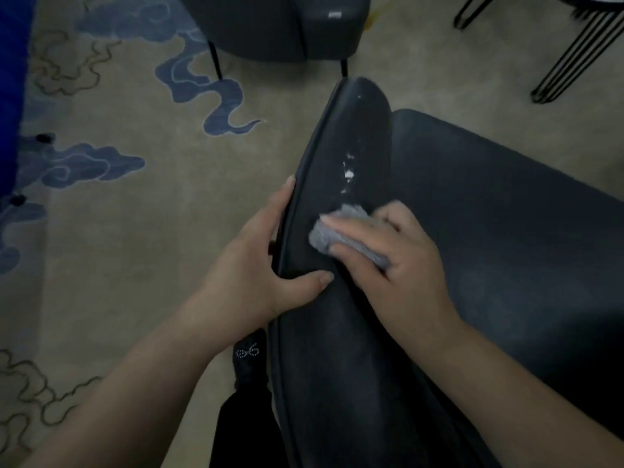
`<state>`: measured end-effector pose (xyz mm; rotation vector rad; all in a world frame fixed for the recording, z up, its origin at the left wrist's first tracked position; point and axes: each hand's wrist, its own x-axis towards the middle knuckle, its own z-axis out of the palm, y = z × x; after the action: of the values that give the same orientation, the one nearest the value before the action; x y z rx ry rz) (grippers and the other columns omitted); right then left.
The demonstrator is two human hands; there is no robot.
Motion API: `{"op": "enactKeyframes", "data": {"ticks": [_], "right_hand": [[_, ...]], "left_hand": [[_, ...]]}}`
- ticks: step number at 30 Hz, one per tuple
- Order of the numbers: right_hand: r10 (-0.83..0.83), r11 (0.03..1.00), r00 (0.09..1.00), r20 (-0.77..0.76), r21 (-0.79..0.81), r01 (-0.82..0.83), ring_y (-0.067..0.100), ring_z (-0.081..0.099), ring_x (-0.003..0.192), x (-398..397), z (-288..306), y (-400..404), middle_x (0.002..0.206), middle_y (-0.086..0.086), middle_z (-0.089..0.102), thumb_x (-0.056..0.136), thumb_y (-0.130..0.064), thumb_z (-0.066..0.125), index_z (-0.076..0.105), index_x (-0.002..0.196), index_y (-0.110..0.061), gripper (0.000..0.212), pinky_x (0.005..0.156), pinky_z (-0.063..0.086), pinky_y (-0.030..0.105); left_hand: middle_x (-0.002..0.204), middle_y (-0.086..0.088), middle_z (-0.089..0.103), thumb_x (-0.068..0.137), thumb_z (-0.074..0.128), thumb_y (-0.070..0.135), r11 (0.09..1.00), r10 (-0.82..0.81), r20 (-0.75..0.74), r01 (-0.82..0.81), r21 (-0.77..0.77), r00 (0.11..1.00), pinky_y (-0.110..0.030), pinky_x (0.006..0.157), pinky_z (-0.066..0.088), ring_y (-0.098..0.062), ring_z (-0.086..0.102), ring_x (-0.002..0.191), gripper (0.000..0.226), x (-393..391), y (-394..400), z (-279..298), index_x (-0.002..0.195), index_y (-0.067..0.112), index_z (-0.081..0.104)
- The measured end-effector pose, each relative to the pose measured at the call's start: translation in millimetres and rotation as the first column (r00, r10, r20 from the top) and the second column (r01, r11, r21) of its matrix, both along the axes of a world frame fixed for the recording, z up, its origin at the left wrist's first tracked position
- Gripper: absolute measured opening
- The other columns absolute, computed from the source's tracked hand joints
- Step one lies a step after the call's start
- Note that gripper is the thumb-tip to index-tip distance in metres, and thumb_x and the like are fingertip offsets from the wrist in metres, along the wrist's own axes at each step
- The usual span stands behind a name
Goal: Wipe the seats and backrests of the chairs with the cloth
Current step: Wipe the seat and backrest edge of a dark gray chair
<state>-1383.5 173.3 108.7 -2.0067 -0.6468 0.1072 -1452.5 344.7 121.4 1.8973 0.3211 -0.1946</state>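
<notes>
Dark chair backrest (341, 184), top edge: left hand (260, 265) grips it, thumb in front, fingers (287, 194) curled behind. Right hand (395, 261), fingers nearly flat, presses grey cloth (341, 231) on backrest below white specks (347, 173); seat (506, 211) at right; patterned carpet (135, 231) beneath

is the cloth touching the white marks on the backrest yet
Apart. The head view shows dark backrest between the cloth under the right hand and the white marks beyond it.

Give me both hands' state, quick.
Left hand: grips the dark padded chair backrest edge.
Right hand: presses the crumpled grey cloth against it, fingers fairly straight.
</notes>
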Motion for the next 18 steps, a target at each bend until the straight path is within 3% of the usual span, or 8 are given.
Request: {"op": "enactKeyframes", "data": {"ticks": [7,12,15,18], "right_hand": [[-0.22,0.975,0.974,-0.045,-0.038,0.219,0.005,0.051,0.084,55.0,-2.3,41.5,0.089,-0.001,0.044,0.088,-0.023,0.066,0.068,0.115,-0.027,0.027,0.085,0.038,0.008],[-0.318,0.948,0.946,-0.064,-0.004,0.318,0.002,0.048,0.073,6.8,0.4,29.1,0.082,-0.008,0.039,0.086,-0.03,0.065,0.065,0.115,-0.041,0.03,0.071,0.035,0.003],[-0.374,0.927,0.924,-0.078,-0.055,0.371,-0.001,0.051,0.076,4.6,0.0,31.1,0.082,-0.006,0.042,0.085,-0.033,0.065,0.066,0.113,-0.041,0.029,0.073,0.036,0.002],[-0.468,0.883,0.873,-0.136,-0.045,0.467,-0.004,0.052,0.078,45.7,0.0,49.4,0.086,-0.005,0.047,0.087,-0.021,0.068,0.068,0.11,-0.034,0.026,0.077,0.037,0.003]], "left_hand": [[0.131,0.042,0.044,0.065,0.081,0.043,0.982,-0.177,0.009,0.178,-0.059,0.984,-0.01,0.086,0.048,0.008,0.058,0.109,0.109,32.9,30.2,-7.4,0.153,0.042,0.017],[0.139,0.043,0.037,0.063,0.076,0.055,0.954,-0.295,0.024,0.295,-0.047,0.955,-0.004,0.09,0.042,0.018,0.045,0.12,0.111,62.4,48.5,-9.1,0.15,0.051,0.009],[0.137,0.045,0.036,0.063,0.077,0.054,0.926,-0.37,0.029,0.371,-0.074,0.929,-0.004,0.085,0.044,0.017,0.048,0.117,0.113,75.9,53.5,-13.6,0.151,0.05,0.005],[0.135,0.045,0.037,0.063,0.077,0.053,0.922,-0.369,0.045,0.372,-0.11,0.928,-0.003,0.083,0.043,0.016,0.05,0.114,0.114,75.7,53.8,-18.9,0.15,0.052,0.004]]}}
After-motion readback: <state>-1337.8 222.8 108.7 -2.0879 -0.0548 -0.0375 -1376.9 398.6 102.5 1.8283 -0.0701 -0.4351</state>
